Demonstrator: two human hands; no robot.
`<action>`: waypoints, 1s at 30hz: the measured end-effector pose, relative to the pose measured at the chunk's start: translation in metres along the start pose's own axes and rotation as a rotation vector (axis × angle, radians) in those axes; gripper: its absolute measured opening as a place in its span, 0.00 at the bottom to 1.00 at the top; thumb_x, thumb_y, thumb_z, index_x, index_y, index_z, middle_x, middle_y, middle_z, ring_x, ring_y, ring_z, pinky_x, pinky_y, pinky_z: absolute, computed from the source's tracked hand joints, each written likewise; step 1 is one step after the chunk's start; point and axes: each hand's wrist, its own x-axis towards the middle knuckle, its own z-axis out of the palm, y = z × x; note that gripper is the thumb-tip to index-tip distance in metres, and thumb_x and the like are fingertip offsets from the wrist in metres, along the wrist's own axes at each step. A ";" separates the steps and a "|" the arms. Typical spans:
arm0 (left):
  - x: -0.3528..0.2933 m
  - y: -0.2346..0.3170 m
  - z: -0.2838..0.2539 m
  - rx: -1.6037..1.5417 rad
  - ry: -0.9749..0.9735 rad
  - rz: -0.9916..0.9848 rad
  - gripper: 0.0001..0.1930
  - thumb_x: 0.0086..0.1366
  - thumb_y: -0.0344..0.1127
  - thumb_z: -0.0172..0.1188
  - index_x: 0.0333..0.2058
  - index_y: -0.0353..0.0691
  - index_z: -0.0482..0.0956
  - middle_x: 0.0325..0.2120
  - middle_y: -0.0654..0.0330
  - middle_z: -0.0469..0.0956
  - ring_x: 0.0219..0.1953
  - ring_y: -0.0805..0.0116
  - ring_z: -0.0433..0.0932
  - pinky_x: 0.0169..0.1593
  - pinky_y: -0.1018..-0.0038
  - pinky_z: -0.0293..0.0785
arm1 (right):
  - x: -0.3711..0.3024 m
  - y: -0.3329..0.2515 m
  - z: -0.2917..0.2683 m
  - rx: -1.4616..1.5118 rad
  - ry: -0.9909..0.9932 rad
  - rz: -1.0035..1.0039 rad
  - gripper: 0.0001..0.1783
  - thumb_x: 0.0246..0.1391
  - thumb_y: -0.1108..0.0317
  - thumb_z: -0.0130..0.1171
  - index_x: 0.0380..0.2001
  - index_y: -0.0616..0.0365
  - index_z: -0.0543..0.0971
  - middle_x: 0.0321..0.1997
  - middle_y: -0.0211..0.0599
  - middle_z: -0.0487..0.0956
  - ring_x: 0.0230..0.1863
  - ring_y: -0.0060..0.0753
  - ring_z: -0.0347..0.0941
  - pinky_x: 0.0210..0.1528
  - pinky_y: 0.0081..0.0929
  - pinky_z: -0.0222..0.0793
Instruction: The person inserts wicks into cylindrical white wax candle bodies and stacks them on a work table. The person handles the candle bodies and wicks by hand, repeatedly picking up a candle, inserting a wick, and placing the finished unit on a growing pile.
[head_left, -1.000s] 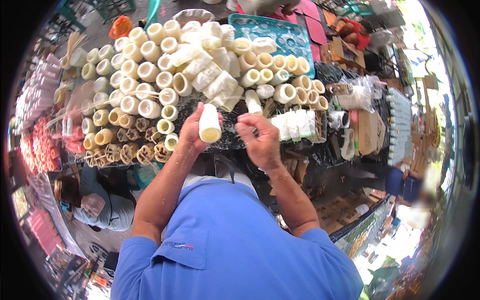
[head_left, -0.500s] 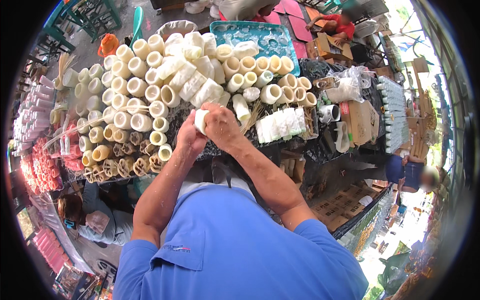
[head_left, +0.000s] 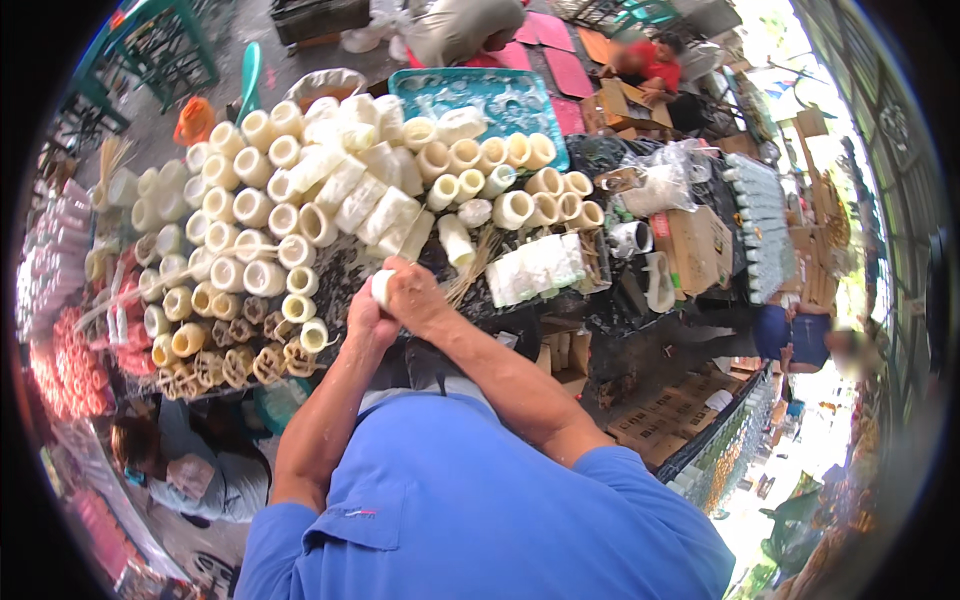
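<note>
A small white waxy lump [head_left: 381,289], mostly hidden by my fingers, is gripped between both hands near the front edge of the table. My left hand [head_left: 370,320] is closed around its lower left side. From the right, my right hand [head_left: 416,301] wraps over it with curled fingers. Just beyond the hands lie stacked white wax blocks [head_left: 388,215]. A pale wax cylinder [head_left: 456,241] lies on its side beside a bundle of thin straw-like sticks [head_left: 476,268].
Many hollow cream wax cylinders [head_left: 252,206] crowd the table's left side. A white row of wax pieces [head_left: 537,269] lies at right, near a cardboard box [head_left: 700,246]. A teal tray [head_left: 475,95] stands behind. Other people sit nearby, one in a red shirt [head_left: 664,68].
Both hands have drawn a little closer to my body, still holding the white waxy lump together. The whole view has shifted slightly, so the table appears further left and lower.
</note>
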 end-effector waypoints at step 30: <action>-0.029 -0.003 0.021 0.349 -0.034 0.131 0.18 0.82 0.49 0.50 0.56 0.44 0.76 0.48 0.60 0.84 0.49 0.63 0.84 0.51 0.58 0.83 | -0.034 -0.005 -0.011 -0.057 0.278 -0.057 0.16 0.51 0.78 0.64 0.45 0.69 0.85 0.56 0.55 0.81 0.55 0.58 0.80 0.59 0.43 0.77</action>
